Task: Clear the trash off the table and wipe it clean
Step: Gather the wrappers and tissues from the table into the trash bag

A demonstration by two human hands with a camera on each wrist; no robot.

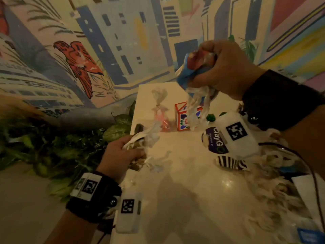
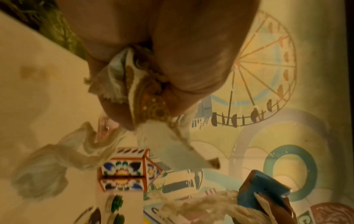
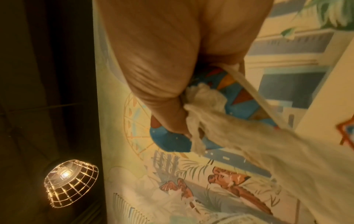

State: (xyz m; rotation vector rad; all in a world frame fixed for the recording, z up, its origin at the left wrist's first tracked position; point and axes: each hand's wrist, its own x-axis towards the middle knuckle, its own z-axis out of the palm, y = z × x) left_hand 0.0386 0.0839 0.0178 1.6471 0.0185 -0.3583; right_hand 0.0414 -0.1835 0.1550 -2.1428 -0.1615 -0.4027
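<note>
My right hand (image 1: 209, 71) is raised above the far end of the white table (image 1: 184, 173) and grips a crumpled blue and red wrapper (image 1: 190, 67) together with a clear plastic bag (image 1: 197, 104) that hangs down from it; the right wrist view shows the same blue wrapper (image 3: 220, 109) and the pale bag (image 3: 249, 136). My left hand (image 1: 126, 148) sits at the table's left edge, fingers curled round a bunch of white and brown wrappers (image 1: 140, 140), seen close in the left wrist view as patterned wrappers (image 2: 145, 94).
A painted orange-edged box (image 1: 182, 117) stands near the far end, with a knotted clear bag (image 1: 159, 97) and a pink wrapper (image 1: 164, 123) beside it. A small green item (image 1: 210, 118) lies right of the box. More crumpled plastic (image 1: 274, 182) piles at the right. Leafy plants (image 1: 61, 147) border the left edge.
</note>
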